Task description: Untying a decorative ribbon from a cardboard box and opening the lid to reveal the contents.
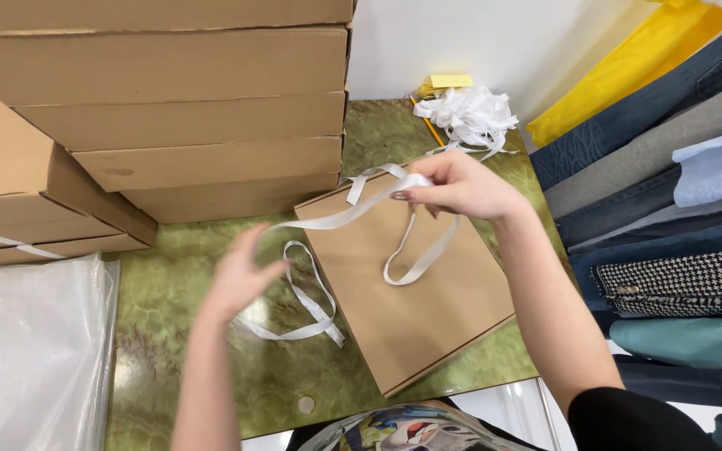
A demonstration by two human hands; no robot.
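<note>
Ribbon of flat white fabric (327, 219) is being handled over a flat brown paper bag (415, 288), which lies at an angle in the middle of the frame on a green marbled counter (169, 292). The right hand (457, 185), just above the bag's upper edge, is closed in a pinch on the ribbon where it meets the bag's mouth, and a loop of the same ribbon hangs down from that grip across the brown paper. The left hand (240, 276), at centre left, is seen with fingers spread and a little blurred; the ribbon's long strand runs just past its fingertips, but whether that grip is closed on the strand cannot be told. A second loop of ribbon (307, 305) lies on the counter beside the bag's left edge. The step in hand is judged to be the fitting or drawing through of the ribbon handle at the bag's top; steady tension on the strand and a firm hold at the bag's edge would be called for. Stacked flat cardboard boxes (169, 108) fill the upper left, a heap of white ribbon offcuts (468, 115) lies at the upper middle, clear plastic sheeting (31, 351) at lower left, and folded fabrics (670, 209) along the right.
</note>
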